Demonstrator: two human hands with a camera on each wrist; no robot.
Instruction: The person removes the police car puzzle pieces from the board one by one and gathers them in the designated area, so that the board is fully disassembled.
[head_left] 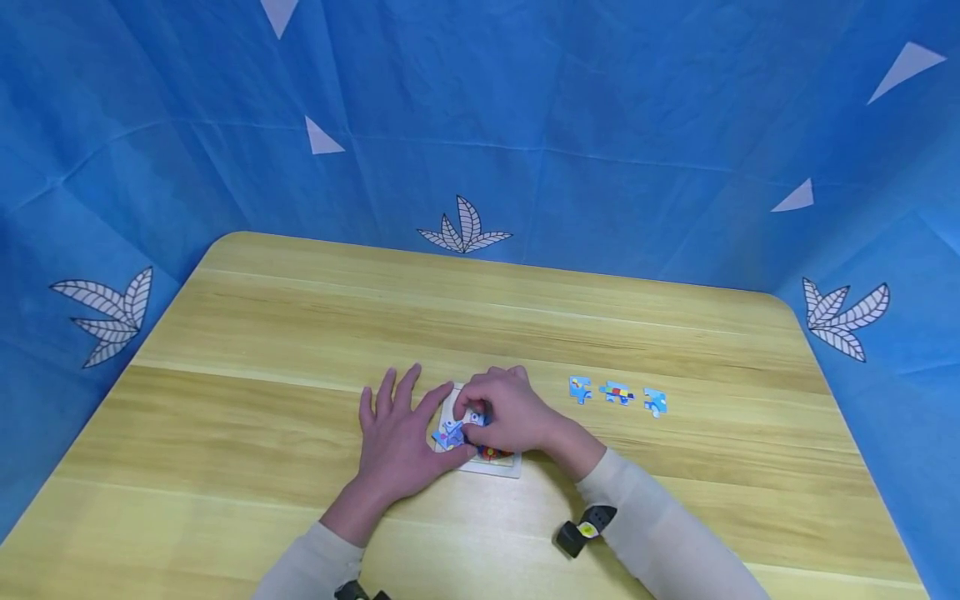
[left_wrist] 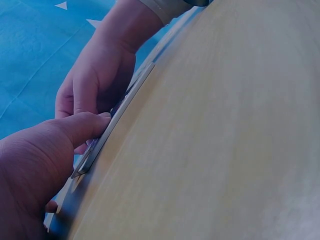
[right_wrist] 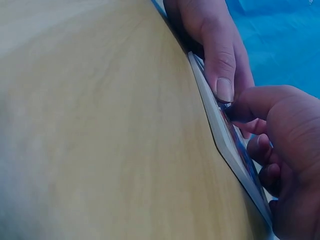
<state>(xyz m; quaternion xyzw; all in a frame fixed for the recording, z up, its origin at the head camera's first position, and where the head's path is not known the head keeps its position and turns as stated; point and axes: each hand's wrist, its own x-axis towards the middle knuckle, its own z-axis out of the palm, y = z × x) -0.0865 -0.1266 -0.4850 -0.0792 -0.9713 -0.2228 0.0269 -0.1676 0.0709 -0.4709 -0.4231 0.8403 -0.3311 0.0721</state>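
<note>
A small jigsaw puzzle in a white-rimmed tray (head_left: 491,468) lies between my hands, partly covered by them. My left hand (head_left: 397,446) rests palm down at the tray's left side with fingers spread; its thumb (left_wrist: 87,125) reaches over the near rim onto the puzzle. My right hand (head_left: 510,410) bends over the tray, thumb and index finger pinched together at a blue puzzle piece (head_left: 450,437) on the left part of the picture. The fingertips hide much of that piece. In the right wrist view, the right thumb (right_wrist: 250,102) is close to the left thumb's tip.
To the right of the tray, three loose blue puzzle pieces lie in a row: one left (head_left: 579,388), one with coloured blocks (head_left: 618,392), one right (head_left: 656,402). The wooden table (head_left: 300,300) meets a blue patterned curtain (head_left: 600,125) at its back and sides.
</note>
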